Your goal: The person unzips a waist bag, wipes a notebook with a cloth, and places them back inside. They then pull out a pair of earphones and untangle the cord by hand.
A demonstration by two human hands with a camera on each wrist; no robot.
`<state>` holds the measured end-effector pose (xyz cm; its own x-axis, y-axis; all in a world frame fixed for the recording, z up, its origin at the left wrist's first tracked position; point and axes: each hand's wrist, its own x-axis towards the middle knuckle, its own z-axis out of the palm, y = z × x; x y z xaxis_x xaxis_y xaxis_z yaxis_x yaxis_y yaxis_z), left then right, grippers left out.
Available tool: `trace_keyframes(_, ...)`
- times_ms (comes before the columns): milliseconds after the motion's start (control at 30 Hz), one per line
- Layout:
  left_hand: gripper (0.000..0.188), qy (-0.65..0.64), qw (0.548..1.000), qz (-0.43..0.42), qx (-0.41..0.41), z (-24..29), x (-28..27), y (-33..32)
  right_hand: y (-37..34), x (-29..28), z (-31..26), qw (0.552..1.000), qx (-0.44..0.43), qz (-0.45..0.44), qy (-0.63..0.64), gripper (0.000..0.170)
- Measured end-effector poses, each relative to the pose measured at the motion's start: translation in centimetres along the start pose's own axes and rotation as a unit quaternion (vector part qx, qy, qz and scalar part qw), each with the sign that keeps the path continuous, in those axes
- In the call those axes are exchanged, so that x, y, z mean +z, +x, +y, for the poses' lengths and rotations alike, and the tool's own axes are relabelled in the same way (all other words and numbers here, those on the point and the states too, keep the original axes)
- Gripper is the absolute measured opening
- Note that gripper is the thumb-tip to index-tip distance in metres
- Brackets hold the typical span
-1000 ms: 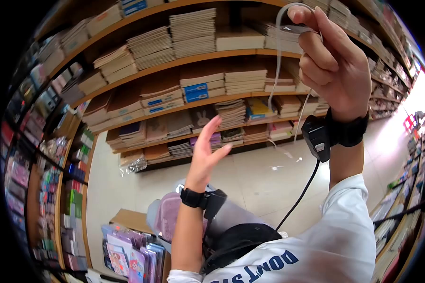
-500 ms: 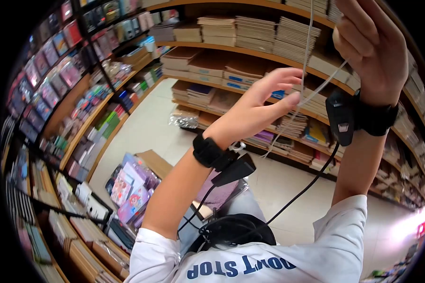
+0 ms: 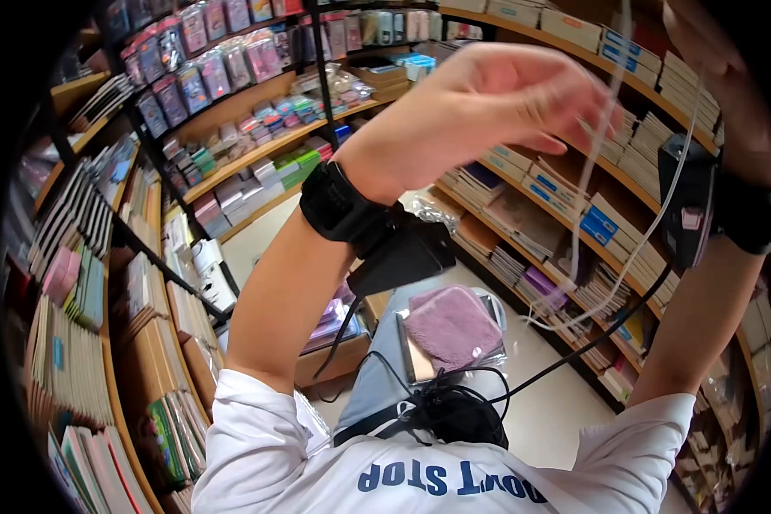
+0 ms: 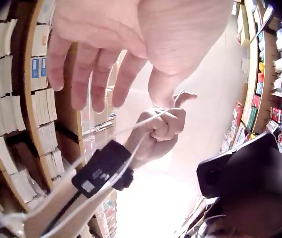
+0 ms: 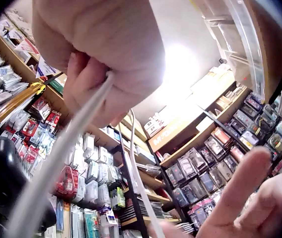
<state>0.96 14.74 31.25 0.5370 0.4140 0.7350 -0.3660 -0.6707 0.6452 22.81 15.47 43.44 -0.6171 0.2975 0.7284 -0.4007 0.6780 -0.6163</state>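
A thin white cord (image 3: 576, 218) hangs in long loops at the upper right of the head view. My right hand (image 3: 737, 103), partly dark at the right edge, holds it up. The left wrist view shows that right hand (image 4: 161, 131) curled round the cord, and in the right wrist view the cord (image 5: 64, 148) comes out of the fist (image 5: 99, 54). My left hand (image 3: 480, 111), blurred, is beside the hanging cord with loosely bent fingers. Its fingers (image 4: 101, 74) hang apart, gripping nothing visible; whether they touch the cord I cannot tell.
Shelves of stacked paper goods (image 3: 604, 223) curve along the right; notebooks (image 3: 68, 368) and packaged goods (image 3: 206, 73) fill the left. A mauve cloth (image 3: 454, 325) lies by my lap, near a cardboard box (image 3: 317, 367). Black cables run from both wrist cameras.
The head view has turned toward the left shelves. My left hand has come up higher beside the cord, and my right hand sits farther toward the right edge, still holding it.
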Motion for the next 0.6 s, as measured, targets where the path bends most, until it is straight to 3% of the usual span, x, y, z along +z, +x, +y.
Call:
trace_keyframes(67,0.034,0.025,0.996,-0.08,-0.002,1.0,0.3,-1.1,1.2,0.7,0.4,0.999,-0.01,0.012,-0.034,0.026)
trace_keyframes(100,0.034,0.021,0.996,-0.082,-0.04,2.2,0.4,-1.8,1.7,1.1,0.6,0.998,-0.014,0.02,-0.052,0.025)
trace_keyframes(167,0.033,-0.085,0.984,-0.113,-0.107,4.8,-1.1,-4.0,2.8,1.8,1.1,0.995,-0.021,0.037,-0.091,0.023)
trace_keyframes(233,0.033,-0.121,0.99,0.026,-0.072,6.5,-0.9,-8.2,3.6,2.3,1.6,0.989,-0.024,0.06,-0.136,0.021)
trace_keyframes(300,0.029,-0.027,0.996,0.06,-0.061,8.3,-2.7,-12.6,4.3,2.3,2.7,0.979,-0.021,0.079,-0.188,0.019)
trace_keyframes(333,0.029,0.063,0.98,0.165,-0.087,8.9,-2.4,-14.8,3.8,2.3,3.5,0.961,-0.019,0.098,-0.256,0.013)
trace_keyframes(367,0.029,0.154,0.945,0.265,-0.11,9.4,-1.7,-16.7,3.9,1.2,5.0,0.946,-0.022,0.088,-0.311,0.012)
trace_keyframes(433,0.027,0.259,0.878,0.382,-0.126,9.2,-1.0,-19.2,4.0,-0.9,8.1,0.905,-0.032,0.07,-0.419,0.017)
trace_keyframes(467,0.026,0.231,0.877,0.401,-0.128,9.3,-1.4,-21.3,3.7,-3.2,10.7,0.874,-0.004,0.109,-0.473,0.018)
trace_keyframes(533,0.022,0.386,0.799,0.425,-0.176,8.9,-1.5,-23.6,2.2,-3.7,14.0,0.85,0.011,0.142,-0.507,0.019)
trace_keyframes(567,0.021,0.463,0.749,0.424,-0.21,8.6,-1.4,-24.6,1.1,-3.5,15.0,0.863,0.0,0.138,-0.486,0.033)
trace_keyframes(600,0.02,0.502,0.712,0.419,-0.257,8.1,-1.6,-26.1,0.4,-3.1,16.3,0.904,-0.002,0.22,-0.366,0.028)
